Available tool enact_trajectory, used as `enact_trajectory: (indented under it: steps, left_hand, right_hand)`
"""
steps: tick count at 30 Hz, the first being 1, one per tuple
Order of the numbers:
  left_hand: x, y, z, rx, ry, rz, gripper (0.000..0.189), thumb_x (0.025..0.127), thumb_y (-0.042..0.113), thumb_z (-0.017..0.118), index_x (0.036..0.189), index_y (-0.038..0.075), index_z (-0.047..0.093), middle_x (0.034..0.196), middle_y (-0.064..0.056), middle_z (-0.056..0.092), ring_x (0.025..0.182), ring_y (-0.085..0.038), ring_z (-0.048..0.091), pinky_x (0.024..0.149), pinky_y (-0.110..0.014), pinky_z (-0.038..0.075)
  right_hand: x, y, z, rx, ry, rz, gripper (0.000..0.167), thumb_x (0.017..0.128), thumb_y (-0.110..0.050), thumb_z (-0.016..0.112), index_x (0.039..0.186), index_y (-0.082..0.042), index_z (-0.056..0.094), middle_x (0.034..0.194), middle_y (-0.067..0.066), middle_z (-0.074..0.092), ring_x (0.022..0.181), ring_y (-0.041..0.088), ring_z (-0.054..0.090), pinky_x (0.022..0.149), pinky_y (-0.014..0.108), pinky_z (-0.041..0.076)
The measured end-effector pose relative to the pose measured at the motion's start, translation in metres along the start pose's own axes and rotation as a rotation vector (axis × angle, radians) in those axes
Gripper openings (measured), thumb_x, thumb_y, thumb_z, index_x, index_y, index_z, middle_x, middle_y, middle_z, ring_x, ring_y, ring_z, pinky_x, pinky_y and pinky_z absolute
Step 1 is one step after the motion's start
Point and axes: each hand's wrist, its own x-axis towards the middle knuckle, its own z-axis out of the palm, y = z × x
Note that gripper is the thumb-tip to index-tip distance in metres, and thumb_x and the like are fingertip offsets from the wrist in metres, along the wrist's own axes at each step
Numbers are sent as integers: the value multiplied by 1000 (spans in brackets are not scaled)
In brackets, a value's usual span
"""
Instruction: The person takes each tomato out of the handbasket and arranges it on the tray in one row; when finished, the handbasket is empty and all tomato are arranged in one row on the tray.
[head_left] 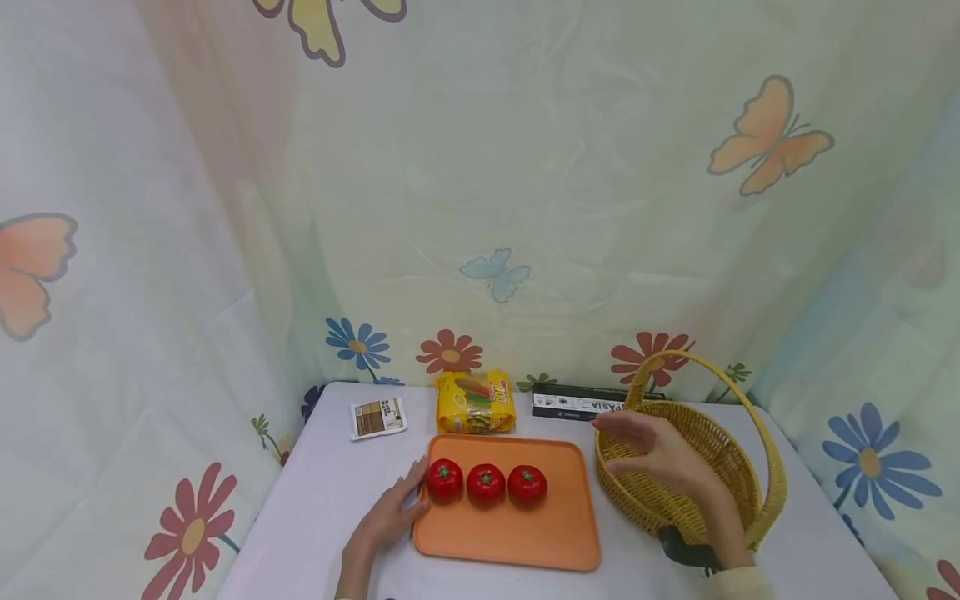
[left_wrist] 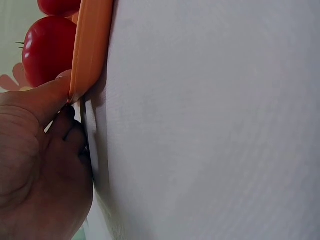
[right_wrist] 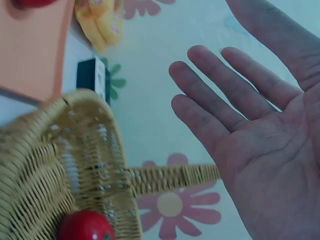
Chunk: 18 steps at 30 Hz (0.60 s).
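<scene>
While the left hand (head_left: pixel 390 515) pinches the orange tray (head_left: pixel 517 537) at its left edge | right hand (head_left: pixel 660 454), fingers straight and parted, hovers above the wicker basket (head_left: pixel 621 498) | one tomato (right_wrist: pixel 87 226) inside; three tomatoes (head_left: pixel 486 486) rowed on tray | behind: white packet (head_left: pixel 378 418), yellow bag (head_left: pixel 474 403), pasta box (head_left: pixel 570 409)

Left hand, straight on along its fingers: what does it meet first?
The orange tray, whose left edge the left hand holds. Beyond the tray's far left corner, probably the yellow package, though depth is hard to judge.
</scene>
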Motion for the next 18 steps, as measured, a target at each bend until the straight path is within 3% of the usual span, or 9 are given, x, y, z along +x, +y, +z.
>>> enact_trajectory:
  steps: [3,10,12,14,18]
  left_hand:
    - [0,0,0,-2,2,-5,76,104,28,71,171,24,35,177,-10,30,164,-46,18,130,-71,16]
    - [0,-1,1,13,0,-6,76,105,29,71,171,25,34,177,-10,30,163,-48,18,129,-72,17]
    - [0,-1,2,15,-3,-6,76,105,28,71,171,24,34,177,-10,30,163,-48,18,129,-72,17]
    - [0,-2,2,15,-4,-9,77,104,28,71,171,24,33,177,-10,30,163,-49,18,129,-72,17]
    - [1,-2,1,16,2,-23,78,104,29,72,171,27,33,177,-8,30,163,-49,18,128,-73,18]
  right_hand:
    - [1,4,-10,7,44,-1,67,88,-10,90,145,7,60,142,27,66,126,-5,63,102,12,51]
    - [4,23,-23,8,166,73,62,93,-13,87,146,5,60,142,31,65,118,-11,62,97,12,54]
    - [6,28,-26,8,173,94,62,94,-15,86,147,5,59,142,30,65,121,-1,67,97,14,56]
    - [8,33,-29,1,175,111,62,96,-16,85,148,5,58,143,29,65,128,17,69,97,16,57]
    - [14,42,-32,-2,174,150,64,97,-16,84,150,7,56,144,29,65,137,48,60,97,15,56]
